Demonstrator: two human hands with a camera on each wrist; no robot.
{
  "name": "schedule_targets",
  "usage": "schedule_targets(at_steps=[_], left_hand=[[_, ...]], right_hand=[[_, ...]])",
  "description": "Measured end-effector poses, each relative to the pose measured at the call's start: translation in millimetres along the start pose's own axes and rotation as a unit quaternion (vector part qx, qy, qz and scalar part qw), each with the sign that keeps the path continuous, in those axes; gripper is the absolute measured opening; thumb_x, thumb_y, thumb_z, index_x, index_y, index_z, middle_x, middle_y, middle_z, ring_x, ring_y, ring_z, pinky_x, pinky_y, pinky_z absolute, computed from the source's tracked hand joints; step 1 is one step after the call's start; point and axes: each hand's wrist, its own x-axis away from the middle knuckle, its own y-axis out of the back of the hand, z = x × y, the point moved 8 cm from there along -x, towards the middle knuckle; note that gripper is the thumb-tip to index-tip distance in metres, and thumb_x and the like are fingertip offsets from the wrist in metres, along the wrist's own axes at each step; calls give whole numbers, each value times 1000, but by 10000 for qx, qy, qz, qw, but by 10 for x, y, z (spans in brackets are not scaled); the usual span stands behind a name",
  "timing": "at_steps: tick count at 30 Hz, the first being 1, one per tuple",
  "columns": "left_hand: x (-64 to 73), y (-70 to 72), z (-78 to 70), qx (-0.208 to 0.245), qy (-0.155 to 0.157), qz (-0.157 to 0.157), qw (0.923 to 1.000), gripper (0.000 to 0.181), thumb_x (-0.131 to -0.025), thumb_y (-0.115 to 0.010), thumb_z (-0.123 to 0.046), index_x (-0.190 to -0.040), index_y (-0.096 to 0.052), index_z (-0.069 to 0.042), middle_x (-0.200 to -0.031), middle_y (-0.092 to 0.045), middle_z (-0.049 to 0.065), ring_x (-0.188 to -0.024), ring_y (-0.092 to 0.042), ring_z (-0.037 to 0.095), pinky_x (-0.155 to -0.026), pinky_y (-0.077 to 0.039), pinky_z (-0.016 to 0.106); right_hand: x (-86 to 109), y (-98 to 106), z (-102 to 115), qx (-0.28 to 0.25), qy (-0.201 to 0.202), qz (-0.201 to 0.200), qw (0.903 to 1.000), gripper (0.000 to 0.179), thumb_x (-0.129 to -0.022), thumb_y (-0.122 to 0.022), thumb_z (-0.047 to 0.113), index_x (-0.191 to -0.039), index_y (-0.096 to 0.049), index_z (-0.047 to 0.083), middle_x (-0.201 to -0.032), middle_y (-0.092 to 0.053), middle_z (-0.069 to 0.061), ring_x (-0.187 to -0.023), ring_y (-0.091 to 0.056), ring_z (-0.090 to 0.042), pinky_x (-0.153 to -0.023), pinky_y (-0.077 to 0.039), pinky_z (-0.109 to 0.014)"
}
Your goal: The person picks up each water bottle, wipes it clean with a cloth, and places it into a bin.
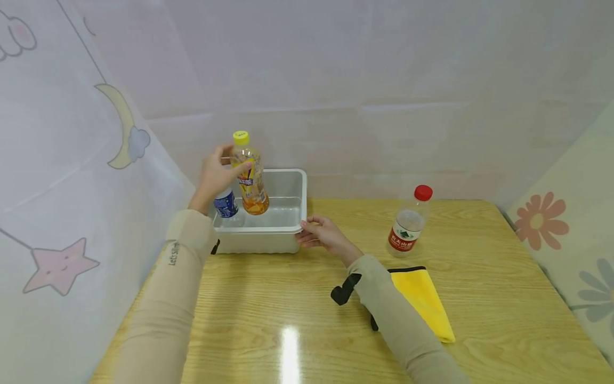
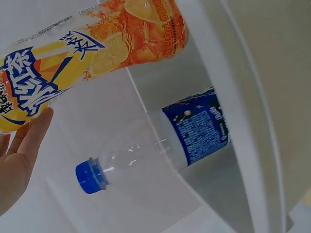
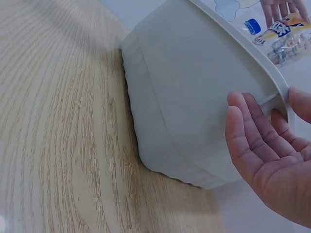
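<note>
My left hand [image 1: 216, 173] grips a yellow-capped iced tea bottle [image 1: 254, 194] near its upper part. The bottle is upright, slightly tilted, with its base inside the opening of a pale grey plastic bin [image 1: 259, 242]; whether it touches the bin floor I cannot tell. In the bin's left side stands a clear bottle with a blue label [image 2: 201, 126] and blue cap [image 2: 89, 176], partly hidden by the left hand in the head view. My right hand [image 1: 331, 237] holds the bin's right front corner, thumb at the rim and fingers beneath it, as the right wrist view shows.
A red-capped water bottle [image 1: 406, 226] stands to the right on the wooden table [image 1: 259, 309]. Nearer, a yellow cloth [image 1: 427, 304] with black edging lies partly under the right sleeve. Printed fabric hangs behind the table and at both sides.
</note>
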Motion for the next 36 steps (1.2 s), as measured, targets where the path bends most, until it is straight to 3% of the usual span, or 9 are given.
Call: schedule_targets(at_steps=[11,17,21,27,36], left_hand=[[-2,-226,370,575,852,-117,9946,72,-78,-73,-25,-135,-36,-2,-129,-46,15,-115,-47,29,-93,-43,40],[26,-333,530,897,875,-430,9912,69,-77,-74,-20,-132,-38,2,-127,-47,18,-112,-49,31,-92,-45,37],[43,-394,633,1030,901,-581,9889,65,-75,-76,-16,-128,-43,4,-123,-50,19,-107,-51,31,-90,-46,37],[67,-467,791,948,1096,-779,9864,63,-73,-77,-14,-125,-45,1,-121,-52,18,-106,-50,30,-90,-45,36],[102,-550,853,677,1098,-1006,9865,66,-73,-77,-15,-126,-41,4,-122,-50,21,-107,-49,31,-91,-44,38]], right_hand=[[13,-18,14,69,-1,23,10000,15,-95,-48,13,-100,-48,-1,-85,-68,-16,-74,-66,-21,-73,-54,-40],[22,-14,25,119,37,2,9999,10,-96,-47,13,-96,-49,3,-89,-67,-21,-76,-66,-23,-80,-50,-48],[15,-12,25,112,55,3,9999,10,-96,-48,14,-95,-49,3,-87,-67,-19,-75,-66,-22,-77,-52,-45],[0,-11,12,31,36,-12,10000,9,-95,-48,13,-94,-49,4,-82,-68,-14,-73,-66,-20,-65,-56,-31],[14,-22,16,61,74,-2,10000,9,-95,-49,13,-94,-51,5,-82,-68,-13,-73,-66,-20,-69,-55,-35]])
